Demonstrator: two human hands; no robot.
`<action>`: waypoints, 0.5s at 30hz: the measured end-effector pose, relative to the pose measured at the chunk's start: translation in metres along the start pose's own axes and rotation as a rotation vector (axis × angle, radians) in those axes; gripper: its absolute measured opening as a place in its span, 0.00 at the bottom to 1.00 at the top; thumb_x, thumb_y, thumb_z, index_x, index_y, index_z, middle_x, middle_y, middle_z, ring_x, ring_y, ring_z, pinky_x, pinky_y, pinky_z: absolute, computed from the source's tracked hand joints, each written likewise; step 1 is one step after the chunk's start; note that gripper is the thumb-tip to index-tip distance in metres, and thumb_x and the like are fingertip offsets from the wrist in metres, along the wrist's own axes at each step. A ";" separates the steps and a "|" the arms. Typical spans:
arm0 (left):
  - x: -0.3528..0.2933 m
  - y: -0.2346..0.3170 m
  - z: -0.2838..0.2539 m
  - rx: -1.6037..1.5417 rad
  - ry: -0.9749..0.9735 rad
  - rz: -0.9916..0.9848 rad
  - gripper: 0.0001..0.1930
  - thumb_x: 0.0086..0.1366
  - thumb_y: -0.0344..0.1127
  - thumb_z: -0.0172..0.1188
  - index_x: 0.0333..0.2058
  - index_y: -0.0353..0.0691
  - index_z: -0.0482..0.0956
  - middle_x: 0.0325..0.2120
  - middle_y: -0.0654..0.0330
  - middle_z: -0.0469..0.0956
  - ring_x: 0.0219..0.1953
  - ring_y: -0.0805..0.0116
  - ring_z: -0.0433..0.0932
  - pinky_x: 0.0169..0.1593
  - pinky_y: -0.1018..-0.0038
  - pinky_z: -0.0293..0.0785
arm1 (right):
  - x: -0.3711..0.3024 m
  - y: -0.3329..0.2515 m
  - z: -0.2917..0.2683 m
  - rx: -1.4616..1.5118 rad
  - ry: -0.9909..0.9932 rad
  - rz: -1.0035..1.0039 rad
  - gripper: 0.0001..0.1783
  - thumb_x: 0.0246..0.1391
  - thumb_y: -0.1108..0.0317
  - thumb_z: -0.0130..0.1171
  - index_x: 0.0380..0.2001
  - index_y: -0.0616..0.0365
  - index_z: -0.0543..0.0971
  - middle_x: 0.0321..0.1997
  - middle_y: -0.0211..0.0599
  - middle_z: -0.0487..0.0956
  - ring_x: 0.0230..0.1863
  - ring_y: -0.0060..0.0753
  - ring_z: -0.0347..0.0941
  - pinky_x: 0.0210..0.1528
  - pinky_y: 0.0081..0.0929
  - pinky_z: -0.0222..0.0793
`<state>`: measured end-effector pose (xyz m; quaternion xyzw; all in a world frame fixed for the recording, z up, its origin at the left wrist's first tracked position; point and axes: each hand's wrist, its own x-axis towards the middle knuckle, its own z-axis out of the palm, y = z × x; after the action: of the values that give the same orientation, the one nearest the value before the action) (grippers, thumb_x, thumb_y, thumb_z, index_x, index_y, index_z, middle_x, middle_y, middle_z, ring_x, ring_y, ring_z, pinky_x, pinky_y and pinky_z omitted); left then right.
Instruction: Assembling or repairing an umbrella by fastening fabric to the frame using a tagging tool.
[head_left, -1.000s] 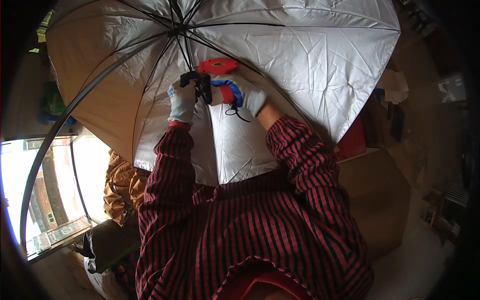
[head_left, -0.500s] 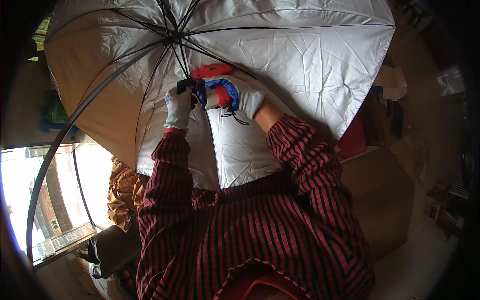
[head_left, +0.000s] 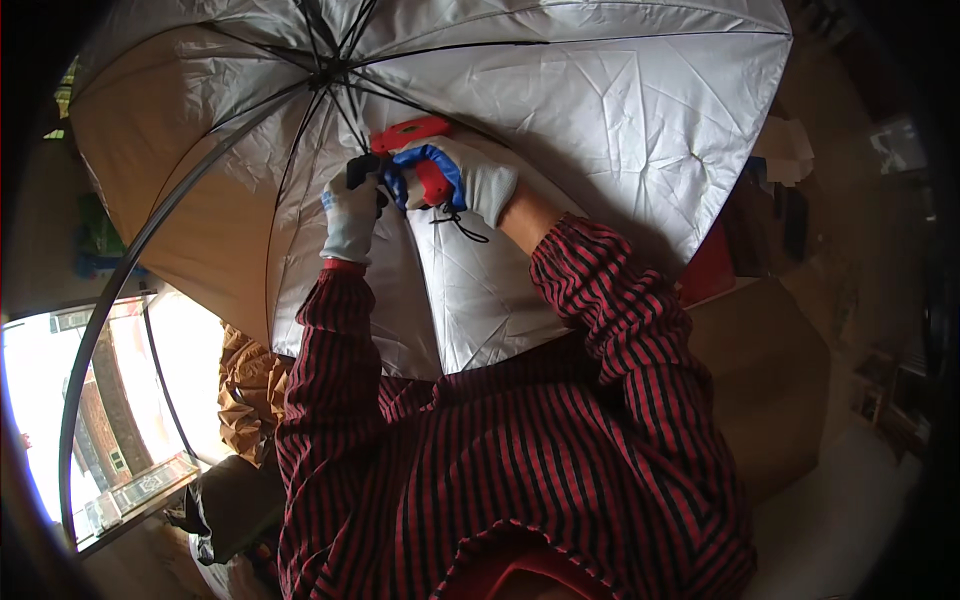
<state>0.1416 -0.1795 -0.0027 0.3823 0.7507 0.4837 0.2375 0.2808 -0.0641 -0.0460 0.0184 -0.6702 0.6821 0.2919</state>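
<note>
Under the open umbrella, the gloved left hand clenches the dark shaft. The gloved right hand grips what looks like a red handle, a cord dangling beneath it.

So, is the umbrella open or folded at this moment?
Open. The umbrella canopy is spread wide, its dark ribs fanning out from the centre above both gloved hands.

A bright window glows at lower left; brown cardboard boxes stand at right.
</note>
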 end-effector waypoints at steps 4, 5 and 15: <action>-0.002 -0.008 -0.003 0.043 -0.003 0.020 0.09 0.63 0.33 0.56 0.37 0.36 0.81 0.18 0.61 0.77 0.18 0.73 0.74 0.22 0.75 0.67 | 0.004 0.002 0.002 0.061 -0.055 0.050 0.10 0.58 0.63 0.54 0.32 0.59 0.77 0.25 0.31 0.76 0.24 0.25 0.72 0.27 0.24 0.72; -0.001 -0.010 -0.003 0.059 -0.012 0.038 0.09 0.63 0.33 0.56 0.37 0.36 0.81 0.19 0.59 0.78 0.19 0.70 0.76 0.24 0.72 0.70 | 0.003 0.000 0.000 0.025 -0.065 0.059 0.10 0.58 0.64 0.53 0.32 0.60 0.77 0.26 0.32 0.76 0.24 0.25 0.73 0.28 0.24 0.72; 0.029 -0.047 -0.020 0.395 0.122 0.271 0.12 0.59 0.40 0.58 0.37 0.40 0.80 0.29 0.47 0.80 0.34 0.48 0.80 0.37 0.60 0.74 | -0.053 0.105 0.001 0.619 0.133 0.322 0.15 0.57 0.67 0.53 0.45 0.62 0.74 0.41 0.39 0.79 0.41 0.34 0.78 0.44 0.32 0.75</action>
<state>0.0934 -0.1782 -0.0364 0.4886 0.7854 0.3773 0.0456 0.2797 -0.0773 -0.1633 -0.0444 -0.4054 0.8900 0.2041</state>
